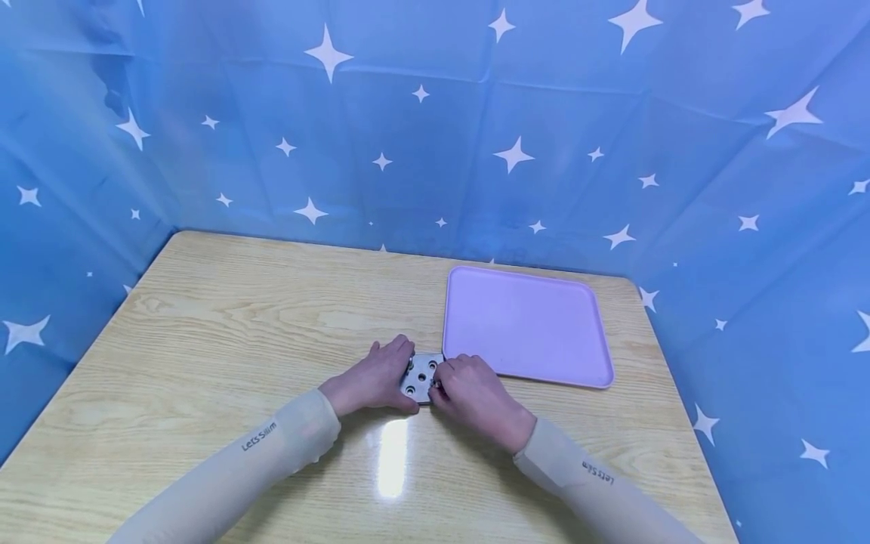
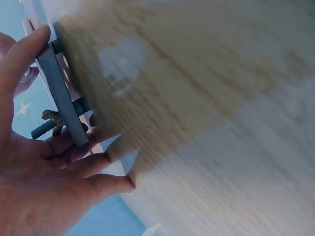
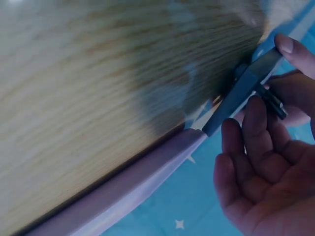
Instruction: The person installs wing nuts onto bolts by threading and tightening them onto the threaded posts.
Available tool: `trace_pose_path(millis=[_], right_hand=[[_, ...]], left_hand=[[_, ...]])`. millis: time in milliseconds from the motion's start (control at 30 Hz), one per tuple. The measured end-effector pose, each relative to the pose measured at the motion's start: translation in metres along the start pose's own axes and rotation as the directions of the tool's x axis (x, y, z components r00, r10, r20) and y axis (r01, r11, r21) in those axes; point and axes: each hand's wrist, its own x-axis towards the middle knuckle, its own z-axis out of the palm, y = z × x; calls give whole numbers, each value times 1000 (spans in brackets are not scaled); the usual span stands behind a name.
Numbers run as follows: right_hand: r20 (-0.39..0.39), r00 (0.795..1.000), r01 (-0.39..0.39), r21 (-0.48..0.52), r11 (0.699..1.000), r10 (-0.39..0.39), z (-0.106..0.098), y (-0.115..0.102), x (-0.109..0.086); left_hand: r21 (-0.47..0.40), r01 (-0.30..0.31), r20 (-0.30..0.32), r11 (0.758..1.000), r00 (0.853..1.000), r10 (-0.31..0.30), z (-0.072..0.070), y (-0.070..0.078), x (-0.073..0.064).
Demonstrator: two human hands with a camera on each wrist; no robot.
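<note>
A flat metal plate (image 1: pixel 422 376) with several round holes lies between the two hands near the middle of the table. My left hand (image 1: pixel 382 375) grips its left side, thumb on the near edge and fingers on the far edge. Close to those fingers, a brass wing nut (image 2: pixel 51 117) sits on a threaded bolt (image 2: pixel 42 129) standing up from the plate. At the right side, my right hand (image 1: pixel 473 391) has its curled fingers around a second bolt (image 3: pixel 273 104), with the thumb tip at the plate's edge. Bolt heads (image 2: pixel 79 105) show under the plate.
A shallow purple tray (image 1: pixel 526 325) lies to the back right, its near left corner right by the plate and the right hand. The wood-grain table (image 1: pixel 272 302) is bordered at the back and sides by blue star-patterned cloth (image 1: pixel 421 151).
</note>
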Motion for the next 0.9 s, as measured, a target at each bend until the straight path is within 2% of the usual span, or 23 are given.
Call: trace_pose_path(millis=[200, 367, 433, 500, 600, 667, 733, 900], right_hand=[[22, 998, -60, -38, 998, 60, 1, -4, -1], [151, 986, -52, -92, 994, 65, -15, 0, 3], [214, 977, 4, -96, 995, 17, -24, 4, 5], [258, 963, 103, -96, 990, -75, -31, 9, 8], [290, 924, 285, -89, 954, -249, -34, 15, 10], [285, 908, 350, -104, 931, -309, -33, 16, 10], [275, 908, 360, -121, 925, -317, -31, 17, 9], [244, 938, 288, -151, 946, -246, -23, 13, 9]], left_hand=[[-7, 4, -2, 1000, 1000, -4, 1, -1, 0], [-6, -1, -1, 1000, 1000, 1, -1, 0, -2], [-13, -5, -2, 1000, 1000, 5, -1, -1, -2], [-15, -1, 4, 1000, 1000, 1, -1, -1, -2], [-19, 7, 13, 1000, 1000, -7, -1, -2, -2], [-15, 6, 13, 1000, 1000, -6, -1, -1, -2], [-15, 0, 9, 1000, 1000, 0, -1, -1, -1], [-20, -6, 11, 1000, 1000, 6, -1, 0, 1]])
